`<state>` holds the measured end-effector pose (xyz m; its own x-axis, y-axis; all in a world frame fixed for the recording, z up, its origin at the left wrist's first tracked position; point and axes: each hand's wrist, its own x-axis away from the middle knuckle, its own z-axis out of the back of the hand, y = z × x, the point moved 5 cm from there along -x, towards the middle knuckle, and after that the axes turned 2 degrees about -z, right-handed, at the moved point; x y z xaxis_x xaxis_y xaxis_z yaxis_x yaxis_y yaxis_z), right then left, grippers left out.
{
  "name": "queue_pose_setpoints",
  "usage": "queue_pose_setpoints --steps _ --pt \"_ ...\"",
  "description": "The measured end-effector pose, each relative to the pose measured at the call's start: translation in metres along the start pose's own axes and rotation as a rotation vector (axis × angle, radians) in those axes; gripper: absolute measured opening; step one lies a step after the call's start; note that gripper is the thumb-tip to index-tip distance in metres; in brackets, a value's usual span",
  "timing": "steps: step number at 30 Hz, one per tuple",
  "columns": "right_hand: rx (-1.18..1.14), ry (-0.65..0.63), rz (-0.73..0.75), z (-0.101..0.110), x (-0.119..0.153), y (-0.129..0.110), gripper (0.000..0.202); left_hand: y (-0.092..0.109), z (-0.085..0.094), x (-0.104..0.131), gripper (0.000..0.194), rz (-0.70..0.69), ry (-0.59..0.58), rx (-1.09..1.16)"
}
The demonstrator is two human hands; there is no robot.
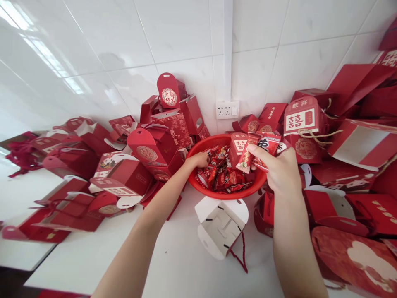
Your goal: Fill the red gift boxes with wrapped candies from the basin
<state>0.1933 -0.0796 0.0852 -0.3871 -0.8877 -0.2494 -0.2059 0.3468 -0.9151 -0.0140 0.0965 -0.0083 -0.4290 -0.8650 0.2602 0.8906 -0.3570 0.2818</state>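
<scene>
A red plastic basket (226, 195) full of red-wrapped candies (228, 178) stands near the wall. My right hand (281, 165) is closed around several red candy packets (263, 149) above the basket's right side. At the basket's left side, my left hand (203, 159) reaches in among the candies with its fingers closed; what they hold, if anything, is hidden. A small red box (238, 147) with gold characters is in the basket beside the packets. In front of the basket, an open box (221, 227) shows its white inside, with a dark red cord on its right.
Red gift boxes (149, 149) are piled left of the basket, and more boxes (335, 207) crowd the right side. Behind the basket, a socket panel (227, 110) sits on the white tiled wall. The white table (173, 256) extends along the front.
</scene>
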Motion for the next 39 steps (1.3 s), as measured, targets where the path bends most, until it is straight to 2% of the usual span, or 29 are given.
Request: queue_pose_setpoints --steps 5,10,17,20,24,27,29,31,34,39 --pt "0.024 -0.032 0.008 0.000 0.002 -0.001 0.027 0.001 -0.004 -0.001 0.019 0.043 0.036 -0.012" --pt "0.022 -0.036 0.006 0.000 0.001 0.000 0.026 0.005 0.008 0.013 0.011 -0.032 0.167 0.152" --pt "0.084 -0.110 -0.006 -0.002 -0.001 0.003 0.031 0.015 0.027 0.052 0.030 -0.188 0.398 0.481" --pt "0.091 -0.150 -0.016 -0.003 0.001 0.002 0.033 0.027 0.029 0.082 0.032 -0.308 0.349 0.733" --pt "0.106 -0.212 -0.029 -0.006 0.005 0.000 0.032 0.051 0.019 0.130 0.034 -0.388 0.081 0.809" --pt "0.183 -0.255 -0.049 -0.009 0.010 -0.002 0.033 0.064 0.010 0.160 0.025 -0.449 0.023 0.701" --pt "0.222 -0.301 -0.055 -0.012 0.013 -0.004 0.032 0.068 0.002 0.175 0.023 -0.494 0.039 0.604" --pt "0.247 -0.353 -0.052 -0.016 0.016 -0.006 0.032 0.068 -0.006 0.187 0.023 -0.499 0.104 0.515" --pt "0.296 -0.412 -0.076 -0.019 0.021 -0.007 0.039 0.058 -0.018 0.206 0.023 -0.409 0.217 0.434" --pt "0.498 -0.562 -0.132 -0.030 0.035 -0.001 0.048 0.040 -0.041 0.232 0.026 -0.283 0.222 0.386"
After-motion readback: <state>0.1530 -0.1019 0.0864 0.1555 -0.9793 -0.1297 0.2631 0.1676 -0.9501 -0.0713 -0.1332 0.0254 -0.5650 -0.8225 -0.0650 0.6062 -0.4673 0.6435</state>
